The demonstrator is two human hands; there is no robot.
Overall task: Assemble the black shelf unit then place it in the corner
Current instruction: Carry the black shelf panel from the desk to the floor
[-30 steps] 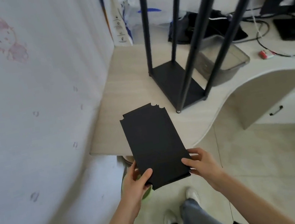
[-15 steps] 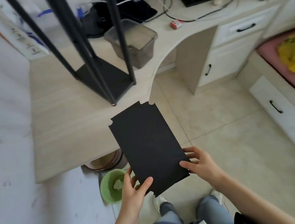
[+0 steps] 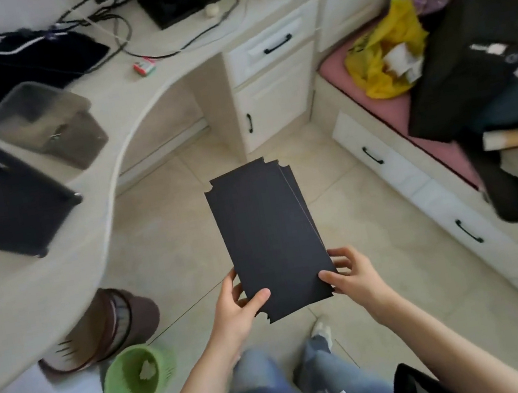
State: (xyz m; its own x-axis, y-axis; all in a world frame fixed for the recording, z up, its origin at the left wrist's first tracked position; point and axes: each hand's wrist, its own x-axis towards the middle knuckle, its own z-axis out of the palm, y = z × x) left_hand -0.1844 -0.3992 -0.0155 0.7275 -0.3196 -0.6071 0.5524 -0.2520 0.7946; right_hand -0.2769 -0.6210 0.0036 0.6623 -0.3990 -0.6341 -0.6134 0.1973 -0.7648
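We stood on a pale tiled floor (image 3: 380, 244) beside a curved pale wooden desk (image 3: 41, 286). The black metal shelf frame (image 3: 10, 209) on the desk, far left, was blurry and cut off. We held flat black boards with notched corners (image 3: 268, 239) over the floor. Our left hand (image 3: 235, 307) and right hand (image 3: 354, 274) pinched the near corners, one on each side.
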